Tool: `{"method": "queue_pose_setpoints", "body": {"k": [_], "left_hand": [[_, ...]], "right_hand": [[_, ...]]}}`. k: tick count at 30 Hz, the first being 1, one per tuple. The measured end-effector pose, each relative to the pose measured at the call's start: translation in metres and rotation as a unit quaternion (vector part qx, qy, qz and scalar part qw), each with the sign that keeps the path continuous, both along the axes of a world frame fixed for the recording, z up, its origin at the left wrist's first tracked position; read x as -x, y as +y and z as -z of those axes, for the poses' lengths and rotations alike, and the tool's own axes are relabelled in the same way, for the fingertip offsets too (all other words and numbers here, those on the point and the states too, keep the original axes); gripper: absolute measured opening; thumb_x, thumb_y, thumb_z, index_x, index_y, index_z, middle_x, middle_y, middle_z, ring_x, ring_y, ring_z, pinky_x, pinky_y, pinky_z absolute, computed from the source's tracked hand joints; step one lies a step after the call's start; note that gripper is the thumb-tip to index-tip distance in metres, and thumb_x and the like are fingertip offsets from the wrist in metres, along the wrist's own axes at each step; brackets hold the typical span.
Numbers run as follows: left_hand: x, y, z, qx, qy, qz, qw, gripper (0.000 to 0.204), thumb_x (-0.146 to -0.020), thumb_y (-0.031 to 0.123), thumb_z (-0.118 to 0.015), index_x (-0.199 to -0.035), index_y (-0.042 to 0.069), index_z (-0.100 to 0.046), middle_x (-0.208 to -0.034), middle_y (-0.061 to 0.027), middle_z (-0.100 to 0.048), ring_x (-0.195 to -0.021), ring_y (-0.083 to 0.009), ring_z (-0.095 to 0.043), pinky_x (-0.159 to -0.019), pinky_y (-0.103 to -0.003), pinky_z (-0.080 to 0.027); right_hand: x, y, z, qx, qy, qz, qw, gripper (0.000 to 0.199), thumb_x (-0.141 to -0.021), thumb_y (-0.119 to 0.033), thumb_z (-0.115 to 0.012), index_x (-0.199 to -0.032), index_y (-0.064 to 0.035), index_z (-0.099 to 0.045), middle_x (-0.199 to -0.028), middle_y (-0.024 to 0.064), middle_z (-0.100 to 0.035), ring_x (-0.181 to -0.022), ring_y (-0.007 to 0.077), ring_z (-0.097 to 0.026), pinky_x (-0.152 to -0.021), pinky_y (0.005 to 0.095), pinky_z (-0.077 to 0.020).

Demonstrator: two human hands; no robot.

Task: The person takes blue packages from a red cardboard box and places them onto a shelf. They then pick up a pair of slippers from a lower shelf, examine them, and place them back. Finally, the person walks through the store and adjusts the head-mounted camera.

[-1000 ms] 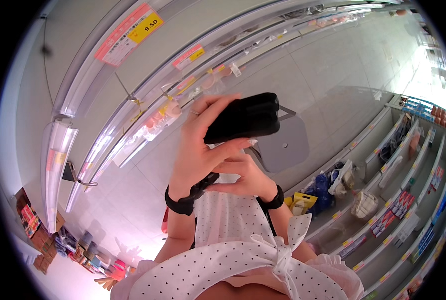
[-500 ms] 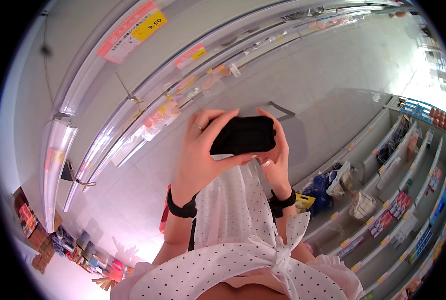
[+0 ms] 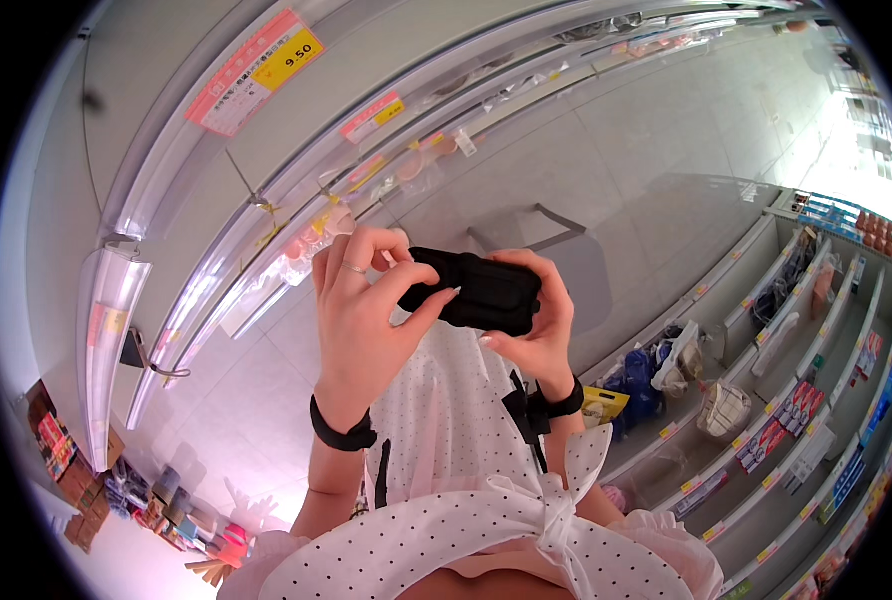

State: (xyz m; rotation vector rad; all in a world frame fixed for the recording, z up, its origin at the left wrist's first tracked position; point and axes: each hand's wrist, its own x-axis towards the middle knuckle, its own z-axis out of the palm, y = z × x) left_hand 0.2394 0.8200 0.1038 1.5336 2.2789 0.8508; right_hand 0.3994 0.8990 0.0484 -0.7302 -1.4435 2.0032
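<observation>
A small black rectangular case with rounded edges [image 3: 491, 291] is held up in front of my chest, its right end tipped lower than its left. My right hand [image 3: 546, 315] grips its right end, fingers along the far edge and thumb below. At the other end, my left hand [image 3: 361, 315] has its thumb and index finger bent over the case and closed on it, with the remaining fingers curled behind. Part of the left end is covered by those fingers. A dark band circles each wrist.
On the left, long shelf edges [image 3: 196, 300] with price tags run close by. More tiered shelves [image 3: 756, 400] with bagged and boxed goods stand at right. A grey stool [image 3: 576, 285] is on the tiled floor beyond my hands. Boxes [image 3: 86, 500] sit at lower left.
The black case has tilted, its right end now lower and its left end higher. My left hand has slid left along it, uncovering more of its middle.
</observation>
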Motion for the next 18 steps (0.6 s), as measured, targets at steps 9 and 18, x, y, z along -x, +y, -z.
{"method": "queue_pose_setpoints", "body": {"k": [9,18], "left_hand": [[-0.034,-0.009,0.012,-0.181,-0.557,-0.027,0.810,0.019,-0.070,-0.010,-0.057,-0.084,0.000,-0.050,-0.099,-0.0154,-0.057,-0.094,-0.0218,-0.056,-0.083,-0.031,-0.043],[-0.078,-0.011,0.052,-0.089,-0.620,-0.050,0.778,0.024,-0.080,-0.005,-0.050,-0.104,-0.002,-0.052,-0.101,-0.0067,-0.052,-0.088,-0.0105,-0.052,-0.075,-0.020,-0.042]], "right_hand": [[0.028,0.012,0.020,0.139,0.003,0.191,0.972,0.026,-0.085,-0.006,-0.049,-0.108,0.0037,-0.042,-0.099,0.0130,-0.055,-0.079,0.0237,-0.061,-0.064,0.0308,-0.0538],[0.040,0.028,0.038,0.173,-0.026,0.226,0.958,0.022,-0.083,-0.013,-0.056,-0.093,0.0023,-0.045,-0.086,0.0081,-0.055,-0.073,0.0207,-0.061,-0.065,0.0299,-0.0524]]}}
